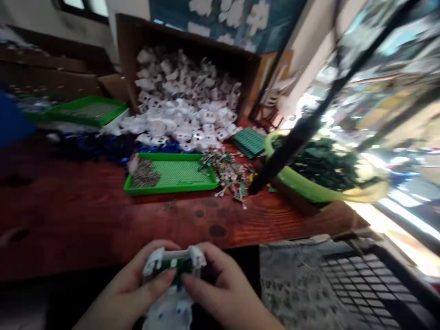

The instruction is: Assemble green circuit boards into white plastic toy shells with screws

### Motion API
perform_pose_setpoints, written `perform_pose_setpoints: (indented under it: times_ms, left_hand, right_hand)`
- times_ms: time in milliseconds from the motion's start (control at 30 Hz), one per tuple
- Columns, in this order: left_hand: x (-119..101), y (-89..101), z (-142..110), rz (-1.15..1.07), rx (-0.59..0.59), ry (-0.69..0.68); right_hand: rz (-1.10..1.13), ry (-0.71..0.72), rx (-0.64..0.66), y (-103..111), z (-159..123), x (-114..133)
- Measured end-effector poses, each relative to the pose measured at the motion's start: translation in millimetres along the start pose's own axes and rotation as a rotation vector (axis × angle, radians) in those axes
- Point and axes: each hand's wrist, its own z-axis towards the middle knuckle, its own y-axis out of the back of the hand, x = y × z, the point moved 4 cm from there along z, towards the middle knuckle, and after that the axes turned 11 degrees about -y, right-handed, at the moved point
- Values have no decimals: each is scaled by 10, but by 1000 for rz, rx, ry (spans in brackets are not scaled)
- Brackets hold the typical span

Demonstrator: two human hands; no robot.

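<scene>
Both hands hold a white plastic housing (168, 307) low in the view, just off the table's front edge. A green circuit board (184, 266) sits in its upper end. My left hand (137, 286) wraps the left side, its thumb pressing on the board. From the right, my right hand (220, 284) grips the other side, with its thumb on the board too. The fingers under the housing are partly hidden. Beyond the hands, a green tray (175, 188) holds a heap of small metal screws (144, 174). Small boards with wires (228, 172) are piled at its right end.
A cardboard box (125, 59) spills white plastic shells (185, 114) onto the red-brown table (103, 224). Dark blue parts (99, 144) lie left of them. A yellow-green basin (309, 195) of dark pieces stands right, behind a slanting black bar (295, 142). Another green tray (89, 110) is back left.
</scene>
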Motion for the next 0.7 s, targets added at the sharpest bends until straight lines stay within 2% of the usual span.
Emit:
perform_pose_setpoints:
  times_ms: [100,233,500,700]
  left_hand:
    - [-101,-127,-38,-5,46,-8]
    - [-124,-161,-35,-65,70,6]
    - [-80,-128,-6,-146,60,65]
    - [-3,-104,-50,-265,193,83]
  right_hand:
    - [137,-98,51,-17,66,-74]
    - [205,-191,86,-17,97,-120]
    - [271,-208,56,-43,168,-202]
    - [299,-199,58,-47,222,-209]
